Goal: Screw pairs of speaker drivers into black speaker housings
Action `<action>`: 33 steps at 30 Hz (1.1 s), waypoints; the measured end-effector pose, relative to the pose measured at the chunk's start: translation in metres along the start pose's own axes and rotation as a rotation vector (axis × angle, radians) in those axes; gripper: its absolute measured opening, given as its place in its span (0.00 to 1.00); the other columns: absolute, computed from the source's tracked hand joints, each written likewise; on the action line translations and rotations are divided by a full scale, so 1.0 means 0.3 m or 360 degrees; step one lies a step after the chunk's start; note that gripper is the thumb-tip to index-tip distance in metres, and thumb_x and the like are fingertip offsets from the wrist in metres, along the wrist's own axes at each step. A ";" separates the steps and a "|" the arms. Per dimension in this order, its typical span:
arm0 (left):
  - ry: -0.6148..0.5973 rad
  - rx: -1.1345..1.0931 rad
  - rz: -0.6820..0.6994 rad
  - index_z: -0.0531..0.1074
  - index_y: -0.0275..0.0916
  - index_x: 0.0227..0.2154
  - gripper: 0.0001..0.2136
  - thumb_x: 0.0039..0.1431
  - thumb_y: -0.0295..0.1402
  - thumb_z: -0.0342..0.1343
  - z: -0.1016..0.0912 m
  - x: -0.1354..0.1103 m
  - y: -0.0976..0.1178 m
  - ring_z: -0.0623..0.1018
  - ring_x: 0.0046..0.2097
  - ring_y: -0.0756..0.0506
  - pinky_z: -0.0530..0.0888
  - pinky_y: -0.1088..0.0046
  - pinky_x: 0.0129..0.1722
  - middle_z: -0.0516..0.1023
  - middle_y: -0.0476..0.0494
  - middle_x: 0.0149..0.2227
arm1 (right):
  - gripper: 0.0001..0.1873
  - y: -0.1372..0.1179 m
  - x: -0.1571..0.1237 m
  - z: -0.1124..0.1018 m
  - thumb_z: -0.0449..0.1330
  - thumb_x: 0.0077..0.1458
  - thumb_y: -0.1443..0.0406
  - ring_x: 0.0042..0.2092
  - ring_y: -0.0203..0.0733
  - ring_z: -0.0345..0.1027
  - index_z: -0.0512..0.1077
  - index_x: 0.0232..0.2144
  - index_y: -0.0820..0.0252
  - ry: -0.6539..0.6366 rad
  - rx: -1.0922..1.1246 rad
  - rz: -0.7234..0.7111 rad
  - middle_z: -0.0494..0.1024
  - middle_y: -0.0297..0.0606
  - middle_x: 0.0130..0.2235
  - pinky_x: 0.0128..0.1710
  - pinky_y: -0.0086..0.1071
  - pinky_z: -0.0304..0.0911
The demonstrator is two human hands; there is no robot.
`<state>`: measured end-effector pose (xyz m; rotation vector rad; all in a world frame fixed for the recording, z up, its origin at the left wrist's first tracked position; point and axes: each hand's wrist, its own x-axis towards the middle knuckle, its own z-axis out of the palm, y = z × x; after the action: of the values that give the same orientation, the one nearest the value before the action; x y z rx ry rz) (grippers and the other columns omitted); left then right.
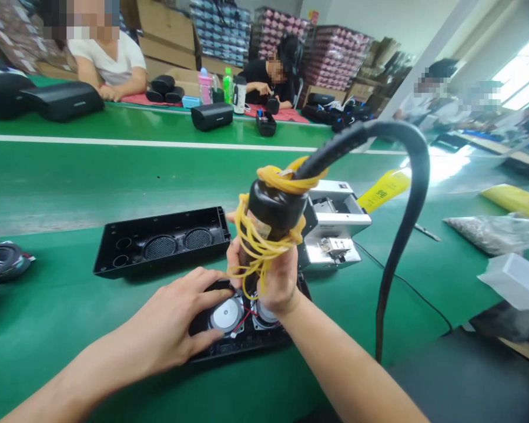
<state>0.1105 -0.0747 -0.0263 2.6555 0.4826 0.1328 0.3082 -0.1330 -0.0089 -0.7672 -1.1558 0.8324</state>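
Observation:
My right hand (280,282) is closed around an upright black electric screwdriver (275,205), wrapped with yellow rubber bands and trailing a thick black cable. Below it lies a black speaker housing (220,352) with two round silver-backed speaker drivers (226,315) and thin red wires. My left hand (187,314) holds the left end of this housing, thumb and fingers around the left driver. The screwdriver's tip is hidden behind my hands. Just beyond rests a second black housing shell (158,247) with two round grilles.
A silver screw feeder (335,229) stands behind my right hand. To the right are a yellow packet (385,188), a bag of small parts (489,232) and a white box (515,279). Loose speaker drivers (4,258) lie at left. People sit across the green bench (127,164).

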 end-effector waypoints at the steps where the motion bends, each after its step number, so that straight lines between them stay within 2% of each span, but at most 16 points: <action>1: 0.0011 0.0005 0.0003 0.75 0.54 0.61 0.21 0.66 0.38 0.64 0.001 -0.003 -0.001 0.77 0.62 0.35 0.79 0.56 0.60 0.74 0.43 0.65 | 0.36 -0.036 0.002 -0.003 0.47 0.66 0.32 0.21 0.39 0.59 0.73 0.51 0.52 0.0047 0.0034 -0.0067 0.67 0.33 0.29 0.17 0.33 0.59; 5: 0.0092 0.0047 0.0038 0.75 0.56 0.61 0.21 0.66 0.38 0.62 0.021 -0.015 -0.011 0.78 0.63 0.35 0.80 0.53 0.60 0.74 0.45 0.66 | 0.31 -0.230 0.005 -0.077 0.54 0.67 0.34 0.22 0.37 0.58 0.75 0.55 0.45 0.0308 0.0053 -0.0366 0.68 0.30 0.30 0.20 0.32 0.63; 8: 0.0175 0.0094 0.0121 0.75 0.56 0.60 0.21 0.65 0.39 0.62 0.044 -0.018 -0.011 0.80 0.60 0.34 0.83 0.55 0.55 0.77 0.45 0.65 | 0.30 -0.361 0.006 -0.192 0.61 0.64 0.39 0.21 0.37 0.60 0.77 0.54 0.51 0.0572 -0.0206 -0.0637 0.68 0.30 0.28 0.18 0.31 0.63; 11: 0.0227 0.0121 0.0160 0.75 0.56 0.60 0.21 0.64 0.39 0.63 0.068 -0.013 -0.002 0.81 0.60 0.34 0.85 0.57 0.52 0.77 0.45 0.65 | 0.31 -0.425 0.017 -0.313 0.57 0.63 0.37 0.18 0.36 0.57 0.78 0.48 0.56 0.0839 -0.0568 -0.0836 0.67 0.29 0.24 0.14 0.29 0.58; 14: 0.0223 0.0090 0.0149 0.75 0.56 0.61 0.22 0.65 0.39 0.63 0.087 -0.006 0.001 0.81 0.59 0.34 0.84 0.58 0.52 0.77 0.45 0.65 | 0.35 -0.424 0.035 -0.393 0.53 0.64 0.33 0.16 0.35 0.55 0.76 0.44 0.56 0.0964 -0.0756 -0.0853 0.65 0.27 0.21 0.13 0.28 0.56; 17: 0.0204 0.0023 0.0095 0.75 0.57 0.62 0.24 0.64 0.40 0.65 0.098 -0.005 -0.005 0.80 0.61 0.34 0.83 0.56 0.56 0.76 0.45 0.66 | 0.37 -0.395 0.053 -0.427 0.50 0.63 0.31 0.16 0.34 0.54 0.74 0.39 0.57 0.1043 -0.0772 -0.0816 0.64 0.27 0.21 0.13 0.27 0.56; 20: 0.0193 -0.0040 0.0045 0.74 0.58 0.62 0.24 0.64 0.40 0.65 0.095 -0.008 -0.010 0.78 0.63 0.35 0.81 0.54 0.60 0.75 0.47 0.67 | 0.38 -0.370 0.068 -0.436 0.50 0.63 0.30 0.15 0.34 0.54 0.73 0.39 0.57 0.1065 -0.0749 -0.0770 0.65 0.28 0.21 0.13 0.26 0.55; 25: 0.0159 -0.0069 0.0063 0.72 0.60 0.63 0.23 0.67 0.42 0.62 0.074 -0.010 -0.009 0.77 0.65 0.35 0.82 0.53 0.60 0.72 0.49 0.69 | 0.39 -0.361 0.075 -0.444 0.51 0.61 0.29 0.15 0.34 0.54 0.72 0.37 0.57 0.1093 -0.0732 -0.0738 0.65 0.27 0.21 0.12 0.26 0.54; 33: 0.0208 -0.0105 0.0005 0.75 0.60 0.60 0.22 0.64 0.39 0.65 0.082 -0.016 0.004 0.78 0.64 0.35 0.82 0.54 0.59 0.74 0.49 0.68 | 0.40 -0.359 0.068 -0.448 0.52 0.59 0.27 0.15 0.36 0.54 0.71 0.42 0.56 0.1099 -0.0723 -0.0658 0.66 0.26 0.20 0.14 0.27 0.55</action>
<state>0.1105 -0.0873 -0.0482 2.5937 0.5067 0.3194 0.4594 -0.1796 0.0621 -1.0322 -0.8245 -0.0691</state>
